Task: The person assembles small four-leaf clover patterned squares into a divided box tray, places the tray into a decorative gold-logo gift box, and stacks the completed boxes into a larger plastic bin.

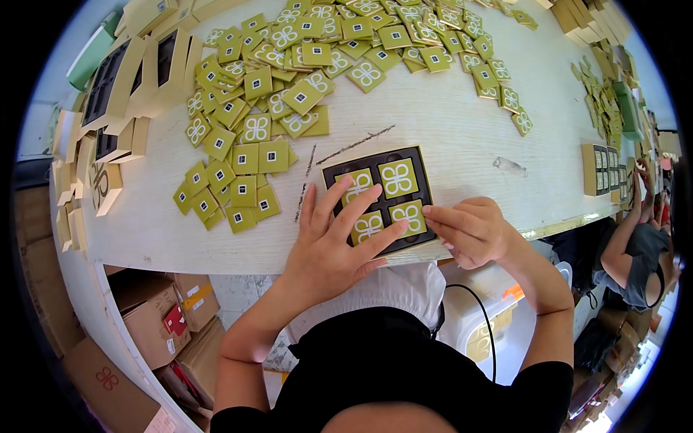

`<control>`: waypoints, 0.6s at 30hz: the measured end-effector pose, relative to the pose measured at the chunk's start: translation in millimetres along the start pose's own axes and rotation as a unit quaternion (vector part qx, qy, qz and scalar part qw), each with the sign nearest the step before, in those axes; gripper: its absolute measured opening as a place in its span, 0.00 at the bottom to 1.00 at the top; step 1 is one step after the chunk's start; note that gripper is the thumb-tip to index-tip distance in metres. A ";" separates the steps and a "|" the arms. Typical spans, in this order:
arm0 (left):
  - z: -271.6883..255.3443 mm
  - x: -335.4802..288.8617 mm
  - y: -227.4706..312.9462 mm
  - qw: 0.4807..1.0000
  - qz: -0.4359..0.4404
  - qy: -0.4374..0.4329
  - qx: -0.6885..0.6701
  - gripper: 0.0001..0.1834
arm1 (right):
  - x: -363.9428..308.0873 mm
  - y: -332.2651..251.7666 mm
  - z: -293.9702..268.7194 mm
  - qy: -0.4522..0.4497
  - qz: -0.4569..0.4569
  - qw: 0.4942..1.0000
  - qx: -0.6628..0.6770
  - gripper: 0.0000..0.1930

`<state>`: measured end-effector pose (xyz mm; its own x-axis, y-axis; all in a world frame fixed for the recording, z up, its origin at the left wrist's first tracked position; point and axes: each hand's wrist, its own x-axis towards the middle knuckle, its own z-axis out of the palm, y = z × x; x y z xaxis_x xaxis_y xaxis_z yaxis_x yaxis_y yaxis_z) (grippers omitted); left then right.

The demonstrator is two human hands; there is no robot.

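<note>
A shallow box with a black four-compartment insert (426, 189) lies near the table's front edge. Each compartment shows a flat olive-green square packet with a white looped emblem; the upper right packet (398, 178) is fully visible. My left hand (327, 242) spreads its fingers across the box's left side, partly covering the upper left packet (355, 178) and lower left packet (367, 226). From the right, my right hand (473, 229) pinches at the right edge of the lower right packet (408, 215), its thumb and fingers pressed together. That packet sits in or over its compartment; I cannot tell which.
Loose green packets (296, 65) spread in a big heap beyond and left of the box. Stacked cream boxes (115, 79) line the left edge. Filled boxes (598, 169) stand at the right, near another person (635, 249). Cartons (155, 317) sit below the table.
</note>
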<state>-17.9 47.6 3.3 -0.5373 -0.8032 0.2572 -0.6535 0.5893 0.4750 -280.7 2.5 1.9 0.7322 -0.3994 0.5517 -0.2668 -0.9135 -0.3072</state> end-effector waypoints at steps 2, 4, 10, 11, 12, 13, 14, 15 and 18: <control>-0.4 0.3 0.3 1.000 -0.002 -0.002 0.000 0.35 | -0.2 2.8 0.5 -0.005 -0.019 1.000 -0.021 0.16; -1.4 1.3 1.1 1.000 -0.002 -0.004 -0.001 0.34 | -0.5 4.7 0.2 -0.007 -0.033 0.999 -0.036 0.15; -0.9 1.4 0.9 1.000 0.000 -0.002 0.000 0.34 | -1.2 8.7 1.0 -0.004 -0.056 0.998 -0.041 0.11; -0.9 1.5 0.8 1.000 0.000 -0.002 0.001 0.34 | -1.3 9.3 1.6 -0.001 -0.058 0.997 -0.042 0.11; -1.5 1.8 1.1 1.000 -0.002 -0.008 -0.001 0.34 | -1.2 9.7 2.2 0.002 -0.060 0.997 -0.042 0.11; -2.5 2.0 1.7 1.000 -0.003 -0.014 -0.003 0.33 | -0.4 9.9 2.3 0.002 -0.061 0.997 -0.042 0.11; -3.1 2.1 2.2 1.000 -0.005 -0.020 -0.005 0.33 | 1.0 9.7 1.9 0.002 -0.062 0.997 -0.043 0.11; -3.4 2.0 2.2 1.000 -0.005 -0.020 -0.003 0.33 | 1.9 9.6 1.8 0.002 -0.063 0.997 -0.043 0.11; -3.6 2.2 2.2 1.000 -0.004 -0.021 0.000 0.33 | 1.0 10.4 4.2 0.013 -0.065 0.997 -0.041 0.11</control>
<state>-18.7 46.9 7.9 -0.5541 -0.8035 0.2175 -0.6583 0.5829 0.4764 -280.1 -7.1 -4.0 0.7482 -0.2778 0.6025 -0.2219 -0.9606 -0.1674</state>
